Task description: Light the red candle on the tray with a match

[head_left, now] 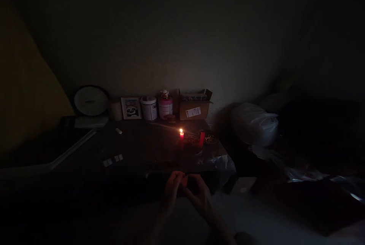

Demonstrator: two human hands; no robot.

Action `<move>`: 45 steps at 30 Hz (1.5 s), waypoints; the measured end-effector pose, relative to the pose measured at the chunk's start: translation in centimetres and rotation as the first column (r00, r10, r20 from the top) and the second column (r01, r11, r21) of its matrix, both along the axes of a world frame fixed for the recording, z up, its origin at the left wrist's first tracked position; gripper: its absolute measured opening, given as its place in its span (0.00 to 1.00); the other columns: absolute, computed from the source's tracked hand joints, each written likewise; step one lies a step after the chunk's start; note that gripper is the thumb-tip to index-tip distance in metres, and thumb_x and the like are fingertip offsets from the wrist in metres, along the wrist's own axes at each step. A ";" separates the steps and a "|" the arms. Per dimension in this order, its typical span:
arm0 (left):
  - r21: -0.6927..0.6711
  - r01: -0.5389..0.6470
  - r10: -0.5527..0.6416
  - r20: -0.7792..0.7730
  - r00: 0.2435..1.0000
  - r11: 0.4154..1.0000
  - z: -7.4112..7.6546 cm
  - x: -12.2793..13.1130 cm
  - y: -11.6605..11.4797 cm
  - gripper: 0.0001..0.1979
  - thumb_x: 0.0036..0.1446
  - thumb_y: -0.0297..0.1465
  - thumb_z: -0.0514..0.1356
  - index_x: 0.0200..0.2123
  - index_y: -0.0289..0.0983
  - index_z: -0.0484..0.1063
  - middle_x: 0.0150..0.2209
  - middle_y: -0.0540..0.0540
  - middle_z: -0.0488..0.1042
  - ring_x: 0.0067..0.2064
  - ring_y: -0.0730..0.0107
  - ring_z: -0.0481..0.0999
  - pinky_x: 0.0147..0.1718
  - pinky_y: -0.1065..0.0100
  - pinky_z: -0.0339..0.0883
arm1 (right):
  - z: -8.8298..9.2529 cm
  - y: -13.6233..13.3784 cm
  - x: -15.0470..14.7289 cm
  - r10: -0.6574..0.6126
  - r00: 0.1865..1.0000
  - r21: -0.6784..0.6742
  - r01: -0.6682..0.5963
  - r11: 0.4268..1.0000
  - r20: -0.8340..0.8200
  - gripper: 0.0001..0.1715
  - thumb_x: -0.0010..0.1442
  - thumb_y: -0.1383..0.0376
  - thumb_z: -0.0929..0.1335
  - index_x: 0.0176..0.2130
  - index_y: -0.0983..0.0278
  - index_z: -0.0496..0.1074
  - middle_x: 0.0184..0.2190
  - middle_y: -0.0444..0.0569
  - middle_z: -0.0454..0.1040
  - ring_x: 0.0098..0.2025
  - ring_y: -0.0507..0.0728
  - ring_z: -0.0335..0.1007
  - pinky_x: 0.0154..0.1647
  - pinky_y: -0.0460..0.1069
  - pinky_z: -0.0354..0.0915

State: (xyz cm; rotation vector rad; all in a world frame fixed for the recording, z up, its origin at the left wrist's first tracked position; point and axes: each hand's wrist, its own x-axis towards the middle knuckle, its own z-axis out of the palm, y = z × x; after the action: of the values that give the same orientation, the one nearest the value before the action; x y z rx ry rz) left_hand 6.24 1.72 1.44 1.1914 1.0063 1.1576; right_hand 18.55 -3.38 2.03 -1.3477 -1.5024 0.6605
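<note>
Close to the table's front edge, my left hand (173,187) and my right hand (202,195) meet, their fingers pinched on a small flat reddish piece (184,181). The dark hides what kind of thing it is. Just beyond them a lit red candle (181,136) stands upright on the table (142,142). To its right is a second red candle (202,138), standing with no flame. Between the two candles lies a dark round patch, too dim to make out. Neither hand touches the candles.
Along the wall stand a round white disc (90,101), a framed panda picture (131,108), a white tub (149,108), a pink-lidded tub (165,108) and an open cardboard box (195,108). Small white pieces (113,160) lie at left. A plastic-wrapped bundle (253,123) sits right of the table.
</note>
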 end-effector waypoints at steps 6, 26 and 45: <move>-0.020 0.170 -0.164 0.163 0.973 0.985 0.3 -0.5 -0.3 0.19 0.41 0.39 0.66 0.38 0.38 0.75 0.40 0.44 0.78 0.43 0.58 0.75 0.43 0.63 0.66 | -0.1 0.3 1.3 -0.014 0.995 -0.009 0.014 1.000 -0.100 0.16 0.55 0.59 0.68 0.44 0.61 0.68 0.41 0.47 0.74 0.44 0.56 0.71 0.46 0.49 0.66; -0.179 0.200 -0.115 0.401 0.909 0.963 -1.0 0.9 0.1 0.14 0.45 0.35 0.67 0.36 0.35 0.76 0.34 0.45 0.80 0.39 0.63 0.77 0.43 0.64 0.66 | -0.9 1.2 2.9 -0.016 0.973 0.167 0.055 0.984 -0.230 0.11 0.56 0.61 0.66 0.35 0.61 0.76 0.35 0.48 0.78 0.39 0.56 0.74 0.42 0.49 0.69; -0.291 0.293 -0.173 0.376 0.910 0.911 -0.7 0.5 1.7 0.08 0.41 0.33 0.67 0.28 0.39 0.77 0.32 0.43 0.80 0.46 0.50 0.75 0.47 0.52 0.68 | -1.0 0.6 1.6 -0.123 0.988 0.275 0.146 0.950 -0.097 0.10 0.59 0.64 0.64 0.36 0.60 0.75 0.34 0.46 0.77 0.38 0.54 0.74 0.39 0.45 0.69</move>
State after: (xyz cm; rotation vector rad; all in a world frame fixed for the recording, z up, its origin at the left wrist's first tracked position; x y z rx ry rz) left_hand 6.78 3.47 0.70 0.7733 0.7330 0.9102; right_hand 20.18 -2.73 1.01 -1.1790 -1.3696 0.3908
